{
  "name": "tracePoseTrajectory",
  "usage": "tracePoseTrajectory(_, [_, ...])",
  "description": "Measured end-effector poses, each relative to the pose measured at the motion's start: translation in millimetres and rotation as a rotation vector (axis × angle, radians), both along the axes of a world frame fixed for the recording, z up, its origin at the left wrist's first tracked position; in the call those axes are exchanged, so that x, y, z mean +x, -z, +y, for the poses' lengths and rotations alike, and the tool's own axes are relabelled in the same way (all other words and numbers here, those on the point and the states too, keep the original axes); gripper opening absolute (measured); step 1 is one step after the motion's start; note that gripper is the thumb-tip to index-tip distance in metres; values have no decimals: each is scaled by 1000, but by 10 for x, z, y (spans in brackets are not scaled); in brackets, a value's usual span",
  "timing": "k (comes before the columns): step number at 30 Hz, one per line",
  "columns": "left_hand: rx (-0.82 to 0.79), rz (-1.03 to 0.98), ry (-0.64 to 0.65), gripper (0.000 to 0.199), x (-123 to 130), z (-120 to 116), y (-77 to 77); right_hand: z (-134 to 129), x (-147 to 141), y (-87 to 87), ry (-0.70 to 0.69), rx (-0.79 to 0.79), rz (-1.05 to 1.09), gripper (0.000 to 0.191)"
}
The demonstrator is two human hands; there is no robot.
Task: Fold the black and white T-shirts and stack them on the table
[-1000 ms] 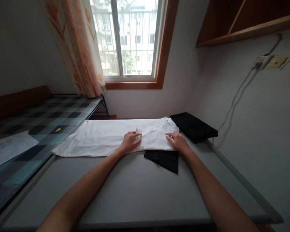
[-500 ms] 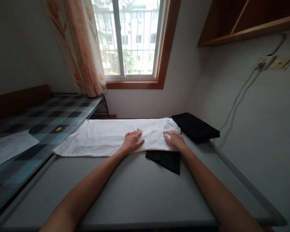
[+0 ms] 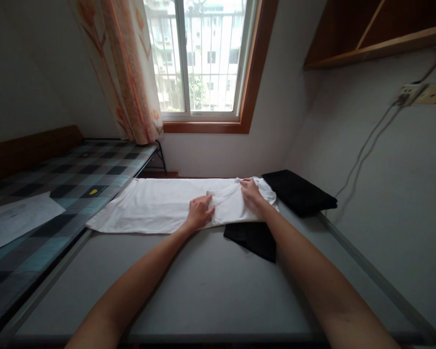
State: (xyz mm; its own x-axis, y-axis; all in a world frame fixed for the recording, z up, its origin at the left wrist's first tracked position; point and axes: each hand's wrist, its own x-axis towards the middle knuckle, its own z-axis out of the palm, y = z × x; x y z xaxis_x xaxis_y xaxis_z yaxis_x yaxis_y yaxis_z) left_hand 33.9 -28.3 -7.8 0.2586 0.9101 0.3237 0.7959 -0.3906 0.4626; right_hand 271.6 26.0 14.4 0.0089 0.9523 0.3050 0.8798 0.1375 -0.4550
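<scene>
A long white garment lies flat across the far part of the grey table. My left hand rests on its middle, fingers spread on the cloth. Toward the garment's right end, my right hand has its thumb and fingers together at the far edge, pinching the white cloth. A black cloth piece sticks out from under the near edge of the garment. Beyond the right end sits a folded black cloth.
To the left is a bed with a checked cover and a paper sheet on it. A window with a curtain is behind. A shelf and a socket with a cable are on the right wall.
My right hand has moved away from me to the garment's far edge and closed on the cloth there. My left hand stays on the middle. The view has shifted slightly.
</scene>
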Motion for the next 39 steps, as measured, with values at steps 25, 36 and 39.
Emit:
tracePoseTrajectory(25, [62,78,-166,40,-1,-102,-70,-837,942,167,-15,-141,434,56])
tracePoseTrajectory(36, [-649,-137,305,45,-188,-16,-474,-961,914,-77,-106,-129,598,49])
tracePoseTrajectory(39, [-567,-18,365,51,-174,-82,-529,-1009,936,-128,-194,-273,544,55])
